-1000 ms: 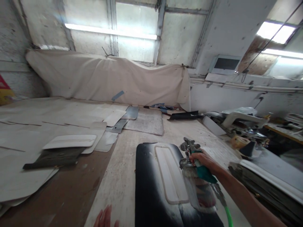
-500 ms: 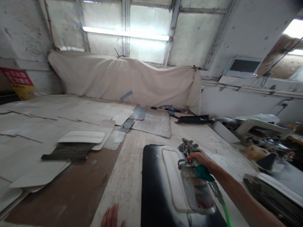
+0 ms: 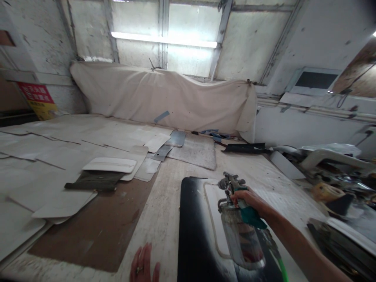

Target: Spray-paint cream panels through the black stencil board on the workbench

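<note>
Item, nearest: my left hand (image 3: pixel 143 264), bare, a ring (image 3: pixel 139 269) on one finger, open, fingers side by side and thumb apart, at the pale tabletop (image 3: pixel 164 196); whether it presses down I cannot tell. Item: dark panel (image 3: pixel 190 231), lying to the right of that hand, dusted white around a long white inset (image 3: pixel 214 211) with a cream border. Item: green hose (image 3: pixel 283 270), at the lower right. Item: spray gun (image 3: pixel 232 185), in front of the panel's right part in my view, its clear cup (image 3: pixel 242 237) hanging below and hiding part of the inset. Item: my right hand (image 3: pixel 248 199), wrapped round the gun's grip, which bears a teal covering (image 3: pixel 252 216). Item: brown board (image 3: pixel 94 243), at left. Item: olive flap (image 3: pixel 96 180), with a white strip (image 3: pixel 110 164) along its far edge. Item: pale sheets (image 3: pixel 58 145), overlapping. Item: black strip (image 3: pixel 245 147). Item, farthest: beige cloth (image 3: pixel 182 98), hung below windows (image 3: pixel 188 23).
</note>
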`<state>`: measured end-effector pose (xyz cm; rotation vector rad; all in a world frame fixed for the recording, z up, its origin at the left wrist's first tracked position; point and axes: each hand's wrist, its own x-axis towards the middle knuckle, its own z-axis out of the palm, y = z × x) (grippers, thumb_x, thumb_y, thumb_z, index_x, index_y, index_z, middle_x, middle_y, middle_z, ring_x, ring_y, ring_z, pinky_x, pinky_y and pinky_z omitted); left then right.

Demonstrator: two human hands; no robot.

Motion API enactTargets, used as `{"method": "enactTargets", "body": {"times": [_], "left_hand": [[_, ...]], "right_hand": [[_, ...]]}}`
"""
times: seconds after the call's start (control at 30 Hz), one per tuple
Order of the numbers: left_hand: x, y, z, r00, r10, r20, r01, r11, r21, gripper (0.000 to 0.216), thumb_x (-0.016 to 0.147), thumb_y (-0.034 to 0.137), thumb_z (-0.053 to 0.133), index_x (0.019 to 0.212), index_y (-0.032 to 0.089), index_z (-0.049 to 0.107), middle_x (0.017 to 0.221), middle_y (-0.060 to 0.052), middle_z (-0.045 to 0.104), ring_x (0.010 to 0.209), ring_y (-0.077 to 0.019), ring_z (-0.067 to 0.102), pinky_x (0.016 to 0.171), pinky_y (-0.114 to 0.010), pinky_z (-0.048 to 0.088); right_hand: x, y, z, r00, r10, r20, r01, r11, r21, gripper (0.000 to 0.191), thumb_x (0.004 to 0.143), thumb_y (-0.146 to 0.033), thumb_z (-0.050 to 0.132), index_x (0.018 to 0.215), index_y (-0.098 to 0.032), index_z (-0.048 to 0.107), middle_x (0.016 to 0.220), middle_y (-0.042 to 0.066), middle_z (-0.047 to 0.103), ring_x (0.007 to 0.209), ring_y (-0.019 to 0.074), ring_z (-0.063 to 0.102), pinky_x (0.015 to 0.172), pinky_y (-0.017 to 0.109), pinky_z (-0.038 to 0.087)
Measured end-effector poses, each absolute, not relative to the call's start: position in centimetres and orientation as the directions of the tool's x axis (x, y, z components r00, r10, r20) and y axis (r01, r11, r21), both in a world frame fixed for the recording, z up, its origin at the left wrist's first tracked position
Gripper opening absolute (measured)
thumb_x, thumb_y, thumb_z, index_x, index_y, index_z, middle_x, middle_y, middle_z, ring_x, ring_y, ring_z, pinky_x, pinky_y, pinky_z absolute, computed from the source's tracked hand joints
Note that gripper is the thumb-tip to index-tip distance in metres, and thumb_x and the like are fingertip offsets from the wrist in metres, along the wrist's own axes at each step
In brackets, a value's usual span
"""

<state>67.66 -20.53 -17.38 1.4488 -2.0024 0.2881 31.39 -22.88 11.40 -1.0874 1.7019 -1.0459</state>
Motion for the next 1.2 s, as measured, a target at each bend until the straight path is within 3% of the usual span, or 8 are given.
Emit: {"method": "enactTargets", "body": {"times": [0.37,0.63,0.97,1.2], "left_hand": [[66.5,-18.8,-15.2,-0.103,-0.803,0.587,-0.87,0.359,0.338,0.056,0.087,0.029,0.03,0.14,0.023,0.011,0.132,-0.006,0.043,0.127,-0.0217,0.031,0.096,-0.041,0.042],[66.4,-18.1,-14.6,-0.126,-0.777,0.617,-0.887,0.367,0.28,0.053,0.086,0.034,0.037,0.134,0.013,0.028,0.128,-0.011,0.048,0.126,-0.0248,0.032,0.102,-0.042,0.035],[66.2,-17.1,-14.0,-0.108,-0.769,0.63,-0.873,0.377,0.311,0.054,0.086,0.036,0.037,0.134,0.014,0.028,0.128,-0.012,0.047,0.126,-0.027,0.033,0.102,-0.045,0.034],[66.3,-16.4,-13.8,-0.115,-0.765,0.634,-0.888,0.365,0.28,0.051,0.086,0.038,0.038,0.129,0.011,0.036,0.124,-0.014,0.05,0.124,-0.0274,0.036,0.102,-0.046,0.034]], "right_hand": [[32.3,-16.0,11.4,-0.251,-0.942,-0.223,-0.288,0.292,-0.912,0.008,0.052,-0.022,0.051,0.053,-0.016,0.057,0.049,-0.002,0.052,0.047,0.0119,0.047,0.049,0.026,0.037],[33.5,-11.0,11.9,-0.218,-0.954,-0.208,-0.377,0.278,-0.883,0.006,0.051,-0.023,0.048,0.049,-0.018,0.052,0.054,0.0,0.05,0.053,0.0127,0.045,0.052,0.026,0.035],[35.3,-3.5,12.4,-0.157,-0.956,-0.248,-0.349,0.288,-0.892,0.007,0.052,-0.027,0.048,0.051,-0.02,0.05,0.057,0.0,0.047,0.056,0.0139,0.043,0.055,0.027,0.036],[34.6,2.1,8.6,-0.144,-0.952,-0.271,-0.334,0.305,-0.892,0.005,0.05,-0.022,0.049,0.053,-0.02,0.053,0.055,0.0,0.046,0.056,0.0149,0.042,0.053,0.028,0.034]]}}
